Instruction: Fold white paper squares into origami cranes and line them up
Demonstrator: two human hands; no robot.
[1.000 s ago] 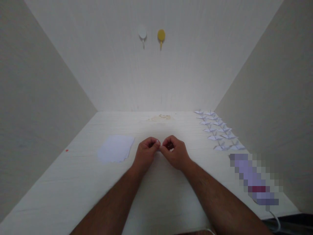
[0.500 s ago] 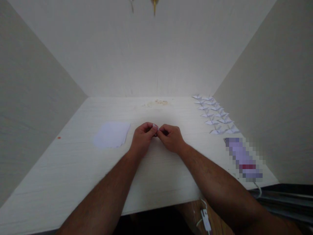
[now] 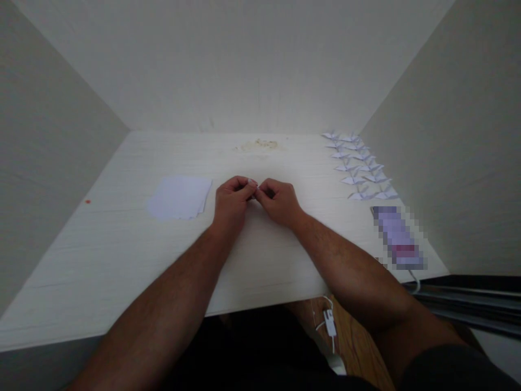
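Observation:
My left hand (image 3: 233,198) and my right hand (image 3: 278,200) meet above the middle of the white table (image 3: 260,266). Both are closed in a pinch on a small folded piece of white paper (image 3: 251,183), mostly hidden by the fingers. Left of my hands lies a stack of white paper sheets (image 3: 179,196), slightly uneven at its edge. Folded white paper cranes (image 3: 352,168) stand in two columns at the back right of the table.
A blurred-out phone (image 3: 396,236) with a white cable (image 3: 415,282) lies at the right edge. Walls enclose the table at the back and both sides. A white power strip (image 3: 330,324) is below the front edge. A small orange spot (image 3: 88,201) marks the left.
The camera view has tilted downward, so the table and everything on it sit higher in the picture. Both hands stay together, pinching the paper, with only slight finger movement.

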